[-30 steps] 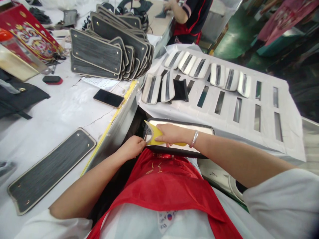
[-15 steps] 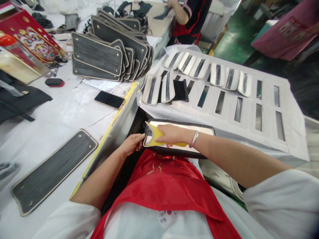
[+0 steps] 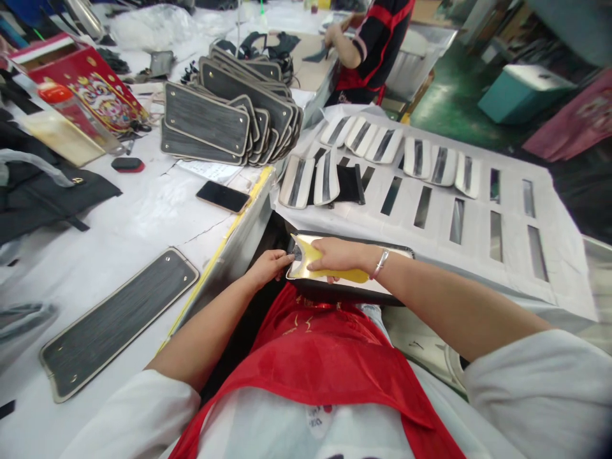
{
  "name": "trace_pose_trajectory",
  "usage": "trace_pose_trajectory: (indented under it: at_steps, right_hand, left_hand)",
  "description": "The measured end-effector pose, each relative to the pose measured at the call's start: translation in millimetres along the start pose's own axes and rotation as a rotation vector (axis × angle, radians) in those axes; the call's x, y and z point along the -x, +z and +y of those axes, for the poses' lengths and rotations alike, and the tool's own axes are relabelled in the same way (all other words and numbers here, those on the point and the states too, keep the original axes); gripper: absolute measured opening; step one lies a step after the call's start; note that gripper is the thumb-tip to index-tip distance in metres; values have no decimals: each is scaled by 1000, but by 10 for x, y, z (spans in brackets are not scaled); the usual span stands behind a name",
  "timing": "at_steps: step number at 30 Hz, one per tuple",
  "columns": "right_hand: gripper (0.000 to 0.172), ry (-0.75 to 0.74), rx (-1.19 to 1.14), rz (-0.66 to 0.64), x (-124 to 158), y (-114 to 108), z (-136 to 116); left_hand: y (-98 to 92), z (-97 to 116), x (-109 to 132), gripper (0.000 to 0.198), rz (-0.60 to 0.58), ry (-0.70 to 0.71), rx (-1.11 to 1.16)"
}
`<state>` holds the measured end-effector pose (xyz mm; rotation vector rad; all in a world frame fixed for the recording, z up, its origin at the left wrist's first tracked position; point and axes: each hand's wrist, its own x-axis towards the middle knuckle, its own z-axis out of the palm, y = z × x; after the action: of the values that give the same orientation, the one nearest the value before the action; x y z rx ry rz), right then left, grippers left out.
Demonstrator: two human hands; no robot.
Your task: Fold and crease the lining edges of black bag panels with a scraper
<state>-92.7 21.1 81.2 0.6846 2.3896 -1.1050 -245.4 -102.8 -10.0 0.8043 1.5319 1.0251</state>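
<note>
A long panel with a pale face and a dark rim lies across my lap, just past my red apron. My right hand presses a yellow scraper flat on its pale face, fingers closed over the tool. My left hand pinches the panel's left end, fingers curled on its edge. The scraper's forked tip points towards the left end.
One dark grey panel lies on the white table at left. A stack of similar panels stands at the back, with a black phone near it. White folded pieces sit on a slotted sheet. Another person works at the far end.
My left hand has shifted slightly from below the panel's left end up onto its edge. My right hand keeps the scraper on the panel. The view has tilted a little upward.
</note>
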Motion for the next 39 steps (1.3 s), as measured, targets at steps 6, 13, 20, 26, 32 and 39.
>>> trace_pose_trajectory:
  at_steps: [6, 13, 20, 26, 32, 39]
  right_hand:
    - [23, 20, -203, 388, 383, 344, 13]
    - [30, 230, -935, 575, 733, 837, 119]
    - [44, 134, -1275, 352, 390, 1434, -323]
    - [40, 92, -1574, 330, 13, 1709, -620]
    - [30, 327, -1544, 173, -111, 1687, -582]
    - [25, 220, -1665, 160, -165, 1581, -500]
  left_hand:
    - [21, 3, 25, 43, 28, -34, 93]
    - [-22, -178, 70, 44, -19, -58, 412]
    - [47, -336, 352, 47, 88, 45, 751]
    - [102, -292, 432, 62, 2, 16, 869]
    - [-2, -223, 238, 60, -46, -55, 725]
    - [66, -82, 102, 61, -17, -74, 559]
